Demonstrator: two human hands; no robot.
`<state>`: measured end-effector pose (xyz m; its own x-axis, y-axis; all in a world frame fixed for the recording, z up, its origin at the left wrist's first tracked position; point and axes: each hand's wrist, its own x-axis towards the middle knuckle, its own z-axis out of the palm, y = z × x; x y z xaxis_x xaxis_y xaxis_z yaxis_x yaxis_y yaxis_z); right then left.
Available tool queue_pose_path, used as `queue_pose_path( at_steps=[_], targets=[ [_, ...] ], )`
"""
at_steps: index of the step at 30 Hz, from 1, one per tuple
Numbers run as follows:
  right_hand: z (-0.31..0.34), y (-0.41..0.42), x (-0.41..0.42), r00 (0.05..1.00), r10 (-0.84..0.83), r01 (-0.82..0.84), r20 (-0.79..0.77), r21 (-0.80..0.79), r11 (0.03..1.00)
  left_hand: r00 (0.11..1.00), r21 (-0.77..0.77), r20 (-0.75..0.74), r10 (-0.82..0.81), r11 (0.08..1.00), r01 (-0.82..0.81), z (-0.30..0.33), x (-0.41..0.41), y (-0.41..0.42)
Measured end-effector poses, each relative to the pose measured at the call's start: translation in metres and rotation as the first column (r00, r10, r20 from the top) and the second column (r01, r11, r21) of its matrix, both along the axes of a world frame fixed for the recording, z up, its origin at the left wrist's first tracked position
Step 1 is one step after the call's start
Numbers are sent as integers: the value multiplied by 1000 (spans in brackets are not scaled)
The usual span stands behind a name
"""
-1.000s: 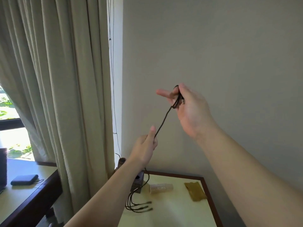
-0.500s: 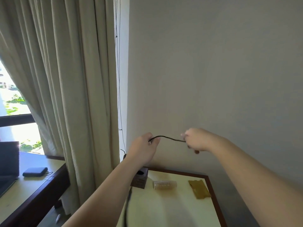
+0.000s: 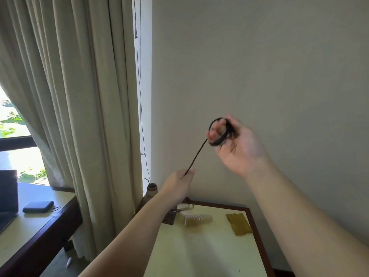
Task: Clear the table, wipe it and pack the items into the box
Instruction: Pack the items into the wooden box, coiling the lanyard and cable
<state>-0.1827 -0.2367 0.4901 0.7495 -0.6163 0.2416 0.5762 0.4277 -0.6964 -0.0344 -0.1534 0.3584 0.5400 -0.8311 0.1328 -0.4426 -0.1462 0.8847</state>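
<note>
While left hand (image 3: 179, 181) pinches cable (image 3: 196, 155), right hand (image 3: 237, 148) risen, fingers (image 3: 214, 134) newly looped.

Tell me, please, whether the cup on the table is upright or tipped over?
Tipped over: the cup lies on its side on the table, mouth facing left.

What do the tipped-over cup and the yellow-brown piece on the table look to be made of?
Cup: looks like thin clear plastic, ridged wall, translucent with a tan tint; it lies on its side. Yellow-brown piece: probably soft cloth, matte and creased, lying flat and limp near the table's right edge.
</note>
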Motion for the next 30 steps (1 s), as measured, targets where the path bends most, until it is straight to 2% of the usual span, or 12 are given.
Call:
queue_pose_path(
  at_steps=[2,4,6,9,11,13,15,17,19,25,28,30],
  targets=[
    [6,-4,6,975,-212,216,63,-49,975,1000,7,17,-24,1000,24,-2,-3,2],
    [4,-12,10,914,-404,399,31,-249,883,999,-10,18,-39,999,39,1,-5,3],
    [-4,-21,10,769,-637,506,-40,-570,647,999,-31,43,-31,999,33,10,-7,2],
    [-24,-31,5,507,-861,163,-32,-978,132,987,-70,158,20,997,-9,25,-10,1],
    [-44,-35,3,408,-909,-199,-85,-980,2,967,-96,247,65,994,-42,33,-10,1],
    [-60,-31,-1,306,-914,-415,-267,-901,125,929,-80,361,80,995,-55,39,-8,2],
    [-67,-26,-5,277,-760,-476,-588,-771,423,873,-10,484,70,997,-74,41,-6,5],
    [-68,-23,-11,365,-485,-461,-795,-607,648,832,53,552,57,993,-103,38,-1,6],
    [-64,-18,-18,497,-245,-439,-832,-485,757,839,75,543,42,992,-98,30,4,5],
    [-45,12,-23,807,204,-417,-554,-291,861,979,-45,205,2,999,7,7,5,-1],
    [-36,21,-15,950,199,-243,-240,-172,955,1000,-56,-4,2,998,-3,-5,4,-1],
    [-29,21,-9,995,62,-70,-76,-103,992,997,-8,-79,-21,1000,20,-15,2,1]
  ],
)
